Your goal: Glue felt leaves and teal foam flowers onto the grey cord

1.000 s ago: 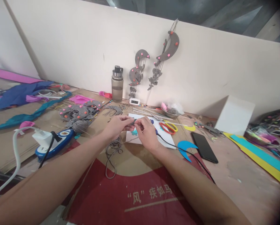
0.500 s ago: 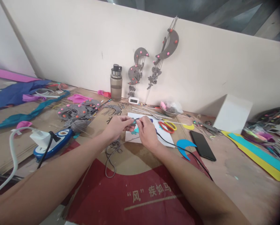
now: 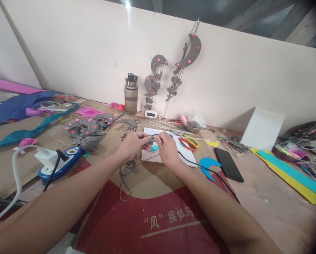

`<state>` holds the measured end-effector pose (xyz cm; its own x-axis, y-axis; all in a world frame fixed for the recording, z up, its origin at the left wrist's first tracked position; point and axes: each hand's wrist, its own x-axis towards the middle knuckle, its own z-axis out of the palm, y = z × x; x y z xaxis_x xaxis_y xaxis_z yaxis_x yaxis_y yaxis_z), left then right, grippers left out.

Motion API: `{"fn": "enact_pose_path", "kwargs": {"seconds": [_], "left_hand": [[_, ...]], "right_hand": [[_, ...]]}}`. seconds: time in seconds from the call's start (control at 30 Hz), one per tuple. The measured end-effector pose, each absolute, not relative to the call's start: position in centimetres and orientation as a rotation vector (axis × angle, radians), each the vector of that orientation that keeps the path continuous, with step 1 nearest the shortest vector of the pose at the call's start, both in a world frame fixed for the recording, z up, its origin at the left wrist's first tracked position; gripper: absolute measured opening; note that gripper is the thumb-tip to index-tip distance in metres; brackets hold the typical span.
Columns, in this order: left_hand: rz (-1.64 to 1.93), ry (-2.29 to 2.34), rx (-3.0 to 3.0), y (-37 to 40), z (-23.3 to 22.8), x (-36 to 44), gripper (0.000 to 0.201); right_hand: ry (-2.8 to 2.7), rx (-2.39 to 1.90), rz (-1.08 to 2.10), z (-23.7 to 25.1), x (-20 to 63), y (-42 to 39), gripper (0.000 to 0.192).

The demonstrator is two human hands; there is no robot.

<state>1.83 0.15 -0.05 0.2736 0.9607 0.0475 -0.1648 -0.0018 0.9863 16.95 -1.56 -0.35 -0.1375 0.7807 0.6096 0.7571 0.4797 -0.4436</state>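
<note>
Fingertips of left hand (image 3: 133,144) and right hand (image 3: 166,149) pinched together from either side on small teal piece (image 3: 153,140), raised just above white sheet (image 3: 162,151); grip by thumb and forefinger only, probably to keep so slight a part steady and turned toward the eyes. Remaining fingers of both hands curled in, out of the way. Teal scrap (image 3: 154,149) lying on the sheet directly beneath, likely set there for ready reach against a plain ground. Grey cord (image 3: 126,174) trailing from under the left wrist across the cardboard, loose. Black cable (image 3: 208,170) passing behind the right wrist; its far end hidden by the hand, so what it feeds cannot be told. Blue crescent (image 3: 207,165), red scissors (image 3: 187,144) and black phone (image 3: 228,164) to the right, near but apart. Grey moon pieces (image 3: 87,127) heaped to the left; finished grey mobiles (image 3: 174,67) hung on the wall, perhaps as patterns. Water bottle (image 3: 131,94) upright at the wall. Exact shape of the held piece, and any thread or glue on it, too small and too covered to make out.
</note>
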Motion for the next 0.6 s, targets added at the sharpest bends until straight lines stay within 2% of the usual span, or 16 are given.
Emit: {"fn": "enact_pose_path", "kwargs": {"seconds": [0.17,0.4,0.6], "left_hand": [[1.147,0.876,1.157,0.5,-0.2,1.7,0.021],[1.152,0.786,1.035,0.7,-0.5,1.3,0.022],[1.057,0.732,0.969,0.8,-0.5,1.3,0.014]], "right_hand": [[-1.836,-1.201,0.219,-0.9,16.9,-1.5,0.013],[-1.736,-1.206,0.356,-1.4,16.6,-1.6,0.016],[-1.605,-1.198,0.562,-1.1,16.8,-1.2,0.016]]}}
